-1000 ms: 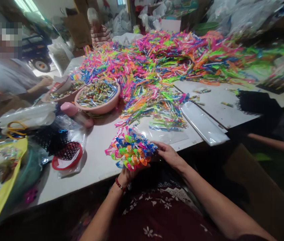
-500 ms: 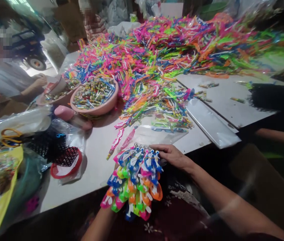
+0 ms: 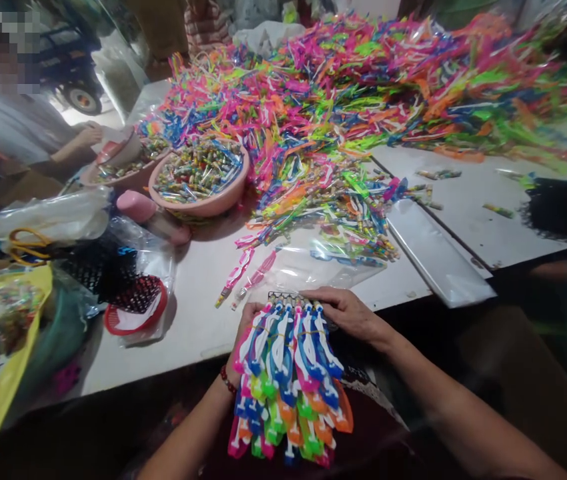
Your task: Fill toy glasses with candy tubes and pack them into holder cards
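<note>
A bundle of bright plastic toy pieces [image 3: 288,380] in pink, blue, green and orange, bound with an elastic band, lies over the table's near edge and hangs toward my lap. My left hand [image 3: 244,327] grips its left side from beneath, mostly hidden by the bundle. My right hand [image 3: 346,310] is closed on its top right end. Just beyond the bundle lies a clear plastic bag [image 3: 313,263] with a few coloured pieces inside.
A huge heap of the same coloured pieces [image 3: 343,100] covers the far table. A pink bowl [image 3: 203,200] of small wrapped sticks stands left of centre. Clear bags [image 3: 438,257] lie right. A red basket [image 3: 136,313] and scissors [image 3: 23,247] sit left. Other people sit at far left.
The bundle has swung from lying across the table to hanging with its long ends toward me. Both hands kept hold and moved slightly nearer the table edge.
</note>
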Demonstrator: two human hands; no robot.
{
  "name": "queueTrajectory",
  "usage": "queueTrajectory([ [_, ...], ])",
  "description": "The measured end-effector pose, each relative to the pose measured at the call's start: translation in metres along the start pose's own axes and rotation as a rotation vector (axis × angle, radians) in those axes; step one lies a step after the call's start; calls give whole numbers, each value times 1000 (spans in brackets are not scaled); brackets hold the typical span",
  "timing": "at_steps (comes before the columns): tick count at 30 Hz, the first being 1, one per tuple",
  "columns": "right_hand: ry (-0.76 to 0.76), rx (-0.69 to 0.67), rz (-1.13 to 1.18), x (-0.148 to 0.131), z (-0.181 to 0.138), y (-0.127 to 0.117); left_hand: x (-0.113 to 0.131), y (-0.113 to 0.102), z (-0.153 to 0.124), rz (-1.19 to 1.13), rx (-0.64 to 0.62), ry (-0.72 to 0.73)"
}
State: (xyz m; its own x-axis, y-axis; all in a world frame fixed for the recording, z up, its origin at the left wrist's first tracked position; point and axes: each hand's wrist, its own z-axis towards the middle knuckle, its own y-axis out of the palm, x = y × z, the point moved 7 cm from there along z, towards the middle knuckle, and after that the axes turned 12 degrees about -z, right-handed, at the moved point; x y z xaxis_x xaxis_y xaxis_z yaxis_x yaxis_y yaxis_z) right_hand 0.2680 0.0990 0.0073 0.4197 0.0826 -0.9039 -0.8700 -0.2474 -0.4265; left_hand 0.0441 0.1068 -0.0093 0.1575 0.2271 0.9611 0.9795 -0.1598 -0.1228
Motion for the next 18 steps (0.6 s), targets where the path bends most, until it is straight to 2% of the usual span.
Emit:
queueTrajectory([
  [2,-12,-10,14,0,-1,1,-9,-3,-1,-44,46,-85],
  [5,-19,-16,61,0,-2,2,-23,-13,2,-171,191,-182],
  [8,-29,-34,109,1,-3,5,-30,-22,9,-293,316,-174],
  [11,-38,-5,146,3,-2,6,-32,-34,16,-319,455,-104],
  [13,-44,13,161,3,-3,6,-30,-36,23,-334,440,-38],
  [18,-54,11,169,2,-5,7,-23,-28,32,-224,247,27],
])
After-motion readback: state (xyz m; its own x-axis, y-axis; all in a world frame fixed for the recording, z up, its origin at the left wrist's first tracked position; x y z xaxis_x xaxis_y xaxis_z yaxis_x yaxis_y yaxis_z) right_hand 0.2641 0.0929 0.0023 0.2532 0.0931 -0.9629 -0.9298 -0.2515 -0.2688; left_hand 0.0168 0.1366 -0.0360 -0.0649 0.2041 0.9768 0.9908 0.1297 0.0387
